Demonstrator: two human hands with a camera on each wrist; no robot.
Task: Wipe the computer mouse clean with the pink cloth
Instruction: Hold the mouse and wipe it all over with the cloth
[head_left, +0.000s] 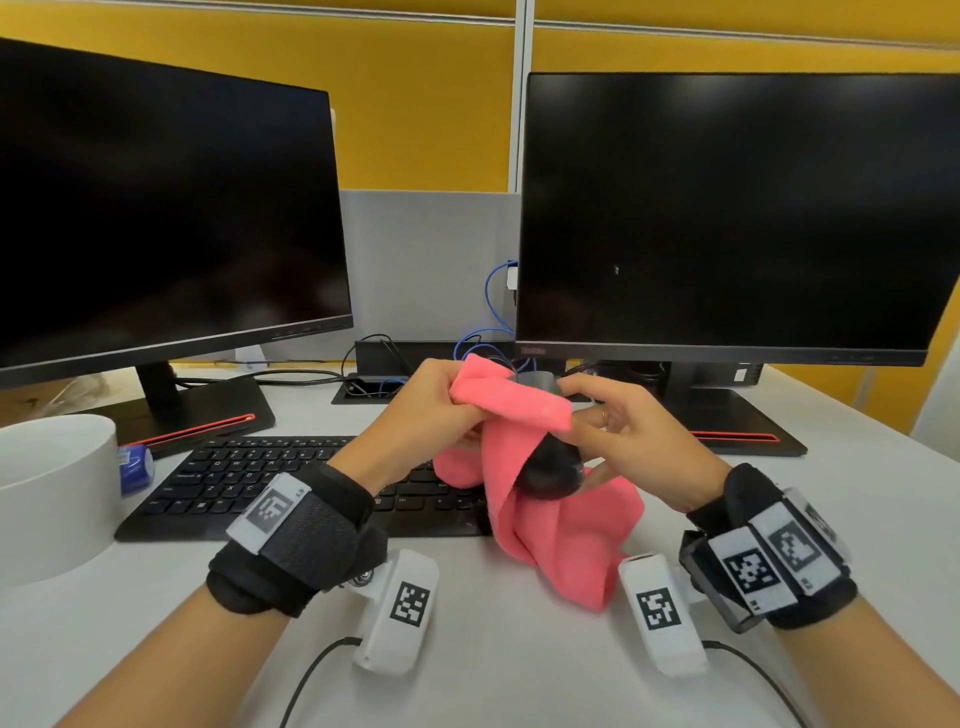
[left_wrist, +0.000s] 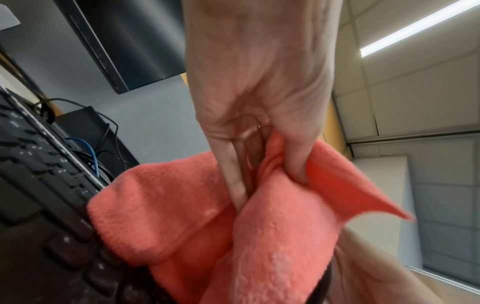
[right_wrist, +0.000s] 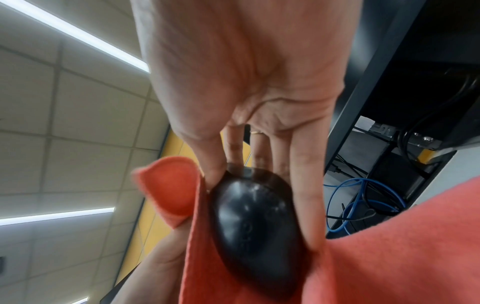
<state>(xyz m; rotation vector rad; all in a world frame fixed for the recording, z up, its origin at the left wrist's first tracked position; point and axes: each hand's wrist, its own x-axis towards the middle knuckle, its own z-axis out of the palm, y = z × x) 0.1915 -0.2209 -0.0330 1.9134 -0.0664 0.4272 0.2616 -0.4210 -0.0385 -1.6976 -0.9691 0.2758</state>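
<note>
Pink terry folds hang nearest the viewer, the lower end of the pink cloth (head_left: 545, 540) drooping to the white desk (head_left: 519, 675) between two white tagged sensor blocks (head_left: 397, 613). Just above, the black computer mouse (head_left: 550, 470) is held clear of the desk, half wrapped in the fabric, its glossy back exposed. The right hand (head_left: 631, 441) holds the mouse by its sides, thumb on one flank and fingers (right_wrist: 302, 185) along the other, a ring on one finger. The left hand (head_left: 415, 415) has its fingers curled round a bunched fold of the cloth, the thumb (left_wrist: 298, 156) digging into the fabric, drawing a band of it across the front end of the mouse. A black keyboard (head_left: 270, 483) lies beneath and behind the hands. To the left stands a white round container (head_left: 52, 493), a small blue object (head_left: 136, 467) beside it. Farther back, two dark monitors (head_left: 727, 218) flank a grey partition (head_left: 426, 260), with blue cables (head_left: 493, 291) looped between them against a yellow wall (head_left: 426, 104).
</note>
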